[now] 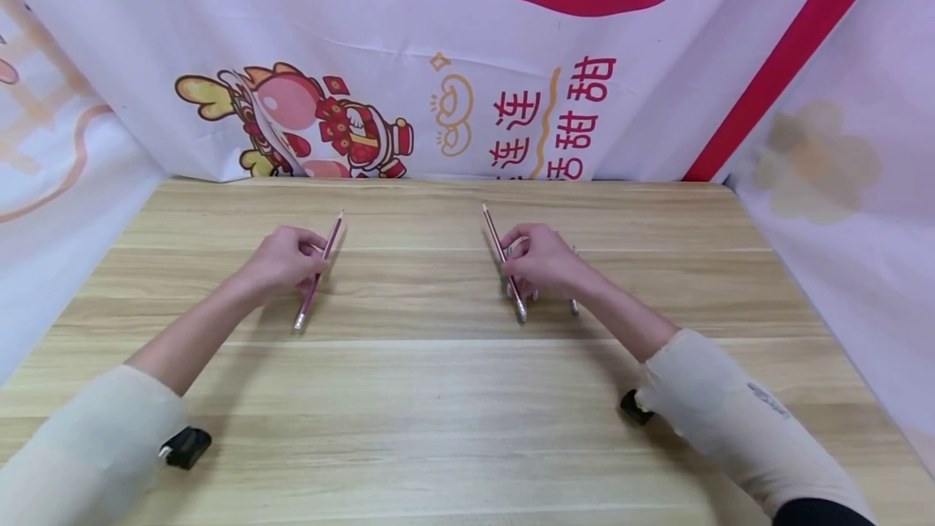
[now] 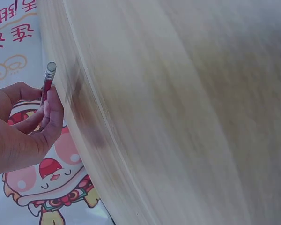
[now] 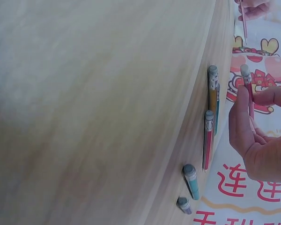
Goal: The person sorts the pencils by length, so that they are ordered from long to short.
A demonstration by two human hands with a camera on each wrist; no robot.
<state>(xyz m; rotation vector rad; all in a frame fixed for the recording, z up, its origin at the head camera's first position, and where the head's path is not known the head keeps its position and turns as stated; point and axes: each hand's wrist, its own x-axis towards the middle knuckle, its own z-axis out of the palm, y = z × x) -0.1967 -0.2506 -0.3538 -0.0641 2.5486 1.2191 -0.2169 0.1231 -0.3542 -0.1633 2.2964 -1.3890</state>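
Note:
My left hand (image 1: 286,260) pinches a dark red pencil (image 1: 310,295) over the left half of the table. Its sharpened tip points away from me and the eraser end towards me. Between thumb and fingers of my right hand (image 1: 544,262) is a second reddish pencil (image 1: 492,226), likewise tip away. Beneath the right hand several pencils lie on the tabletop, mostly hidden in the head view. The right wrist view shows a yellow pencil (image 3: 212,96), a red pencil (image 3: 208,143), a blue-green pencil (image 3: 191,182) and a purplish pencil (image 3: 184,205), eraser ends showing.
The wood-grain table (image 1: 438,412) meets a printed white cloth (image 1: 409,31) at its back edge. More pale cloth hangs along the left and right sides. Black wrist devices (image 1: 187,447) sit beneath both pale sleeves (image 1: 730,412).

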